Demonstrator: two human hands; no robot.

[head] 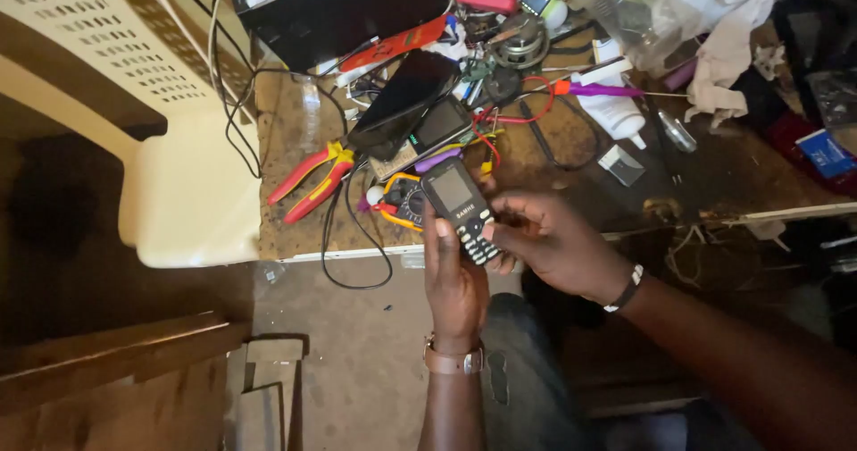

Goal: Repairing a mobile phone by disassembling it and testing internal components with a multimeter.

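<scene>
My left hand (453, 277) cradles a small black keypad phone (461, 210) from below, fingers wrapped round its lower half, thumb up the left edge. My right hand (552, 241) comes in from the right, fingertips pressed on the keypad end, closed on the phone's lower right side. Phone sits tilted, screen up, held just off the front edge of the workbench (571, 138), over my knee.

Handling guess: light, rigid plastic shell, smooth and a bit slippery; screen is the fragile part. Best grip is on the long side edges, not on the screen face or keys.

On the bench just beyond: red and yellow pliers (314, 181) to the left, a yellow multimeter (403, 203) touching behind the phone, two dark smartphones (412, 103) stacked further back, black cable (353, 254) looping over the edge. White bottle (616, 112) and purple-handled tool (596, 88) to the right. White plastic chair (134, 85) far left.
</scene>
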